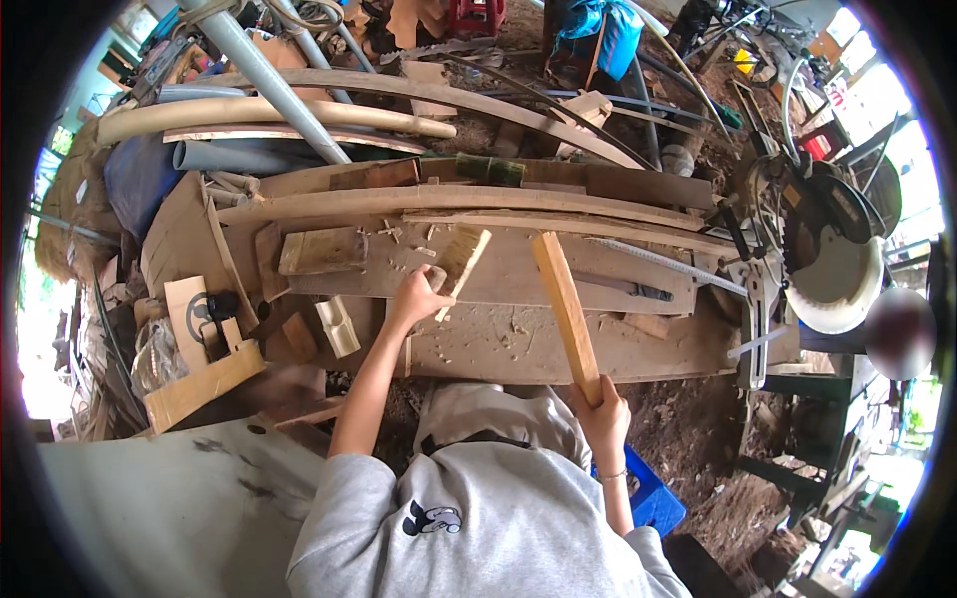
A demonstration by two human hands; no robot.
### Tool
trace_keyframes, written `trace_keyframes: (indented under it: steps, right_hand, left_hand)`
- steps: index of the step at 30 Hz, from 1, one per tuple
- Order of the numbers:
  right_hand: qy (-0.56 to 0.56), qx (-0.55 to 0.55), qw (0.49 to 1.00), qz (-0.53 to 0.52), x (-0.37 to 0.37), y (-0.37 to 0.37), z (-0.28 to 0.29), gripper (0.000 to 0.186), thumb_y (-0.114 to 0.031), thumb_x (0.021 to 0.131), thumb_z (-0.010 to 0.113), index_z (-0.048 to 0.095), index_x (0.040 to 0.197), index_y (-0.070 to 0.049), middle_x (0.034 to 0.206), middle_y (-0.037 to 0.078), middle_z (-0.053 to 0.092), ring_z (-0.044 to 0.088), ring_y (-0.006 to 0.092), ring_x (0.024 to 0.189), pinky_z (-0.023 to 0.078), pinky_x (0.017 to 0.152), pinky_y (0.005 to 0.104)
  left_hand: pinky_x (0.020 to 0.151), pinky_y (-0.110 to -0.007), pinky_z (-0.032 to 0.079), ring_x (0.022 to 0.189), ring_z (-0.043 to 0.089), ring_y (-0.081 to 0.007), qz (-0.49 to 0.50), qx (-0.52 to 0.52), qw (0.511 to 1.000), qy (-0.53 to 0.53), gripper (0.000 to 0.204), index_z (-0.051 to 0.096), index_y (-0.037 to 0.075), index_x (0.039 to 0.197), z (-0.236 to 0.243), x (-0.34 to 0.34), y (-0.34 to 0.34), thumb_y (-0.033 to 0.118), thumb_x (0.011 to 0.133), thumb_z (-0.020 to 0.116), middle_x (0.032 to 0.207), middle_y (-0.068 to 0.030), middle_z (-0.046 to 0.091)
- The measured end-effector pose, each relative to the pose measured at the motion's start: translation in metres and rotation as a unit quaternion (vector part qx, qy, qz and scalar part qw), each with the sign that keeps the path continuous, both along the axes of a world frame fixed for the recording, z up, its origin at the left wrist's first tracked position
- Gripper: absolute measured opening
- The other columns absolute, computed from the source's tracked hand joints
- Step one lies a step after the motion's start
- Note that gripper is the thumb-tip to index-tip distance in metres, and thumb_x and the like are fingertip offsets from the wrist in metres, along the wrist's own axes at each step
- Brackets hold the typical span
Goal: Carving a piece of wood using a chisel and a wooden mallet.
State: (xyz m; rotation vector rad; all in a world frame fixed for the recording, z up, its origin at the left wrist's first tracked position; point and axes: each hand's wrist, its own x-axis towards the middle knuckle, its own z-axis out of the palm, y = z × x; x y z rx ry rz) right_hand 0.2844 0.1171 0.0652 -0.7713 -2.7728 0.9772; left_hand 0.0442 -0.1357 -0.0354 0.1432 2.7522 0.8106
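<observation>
Head view: left hand (417,297) closed around the lower end of a short flat wood piece (462,261) slanting up-right over the workbench (518,344), right hand (601,411) fisted on a long stick (566,311) angled up-left, tips near.

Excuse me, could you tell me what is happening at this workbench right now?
A person in a grey sweatshirt stands at a cluttered wooden workbench. The left hand grips a short flat piece of wood over the bench, among scattered wood chips. The right hand holds a long wooden stick by its lower end, angled up over the bench. A mitre saw sits at the bench's right end, and pipes and planks are piled behind.
</observation>
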Motion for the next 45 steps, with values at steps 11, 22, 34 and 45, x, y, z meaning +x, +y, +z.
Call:
trace_keyframes:
  steps: [11,22,34,45]
  right_hand:
    - [-0.011,-0.012,0.998,-0.061,-0.019,-0.025,0.009,0.029,-0.031,0.075,0.065,0.056,0.080,-0.005,0.053,0.017,0.054,0.057,0.0360,0.053,0.045,0.046,0.0402]
    - [-0.095,-0.035,0.987,-0.122,-0.033,-0.068,0.001,0.029,-0.031,0.073,0.066,0.054,0.077,-0.005,0.056,0.017,0.057,0.058,0.0356,0.055,0.045,0.047,0.0398]
    - [-0.094,-0.001,0.995,-0.019,-0.052,-0.036,0.000,0.026,-0.029,0.076,0.064,0.055,0.082,-0.006,0.060,0.019,0.058,0.058,0.0383,0.060,0.046,0.051,0.0434]
    - [-0.040,0.029,0.996,0.068,-0.064,0.022,-0.011,0.028,-0.032,0.076,0.063,0.056,0.088,-0.008,0.063,0.017,0.060,0.059,0.0362,0.061,0.048,0.054,0.0438]
  left_hand:
    - [0.057,-0.029,0.045,0.060,0.057,-0.0134,-0.309,0.014,0.930,-0.199,0.043,0.061,-0.002,0.080,0.002,-0.060,0.004,0.028,0.054,0.079,0.068,-0.0083,0.062]
    - [0.064,-0.037,0.048,0.074,0.063,-0.0298,-0.234,0.048,0.970,-0.050,0.013,0.061,0.004,0.077,0.009,-0.090,-0.008,0.007,0.064,0.060,0.074,-0.0164,0.062]
    - [0.069,-0.039,0.048,0.079,0.059,-0.0314,-0.256,0.019,0.960,0.111,0.026,0.058,0.005,0.086,0.006,-0.036,-0.003,-0.003,0.062,0.060,0.081,-0.0106,0.061]
    - [0.069,-0.038,0.049,0.078,0.059,-0.0291,-0.228,0.063,0.959,0.153,0.038,0.058,0.008,0.093,0.024,-0.016,0.000,-0.007,0.058,0.061,0.090,-0.0044,0.059]
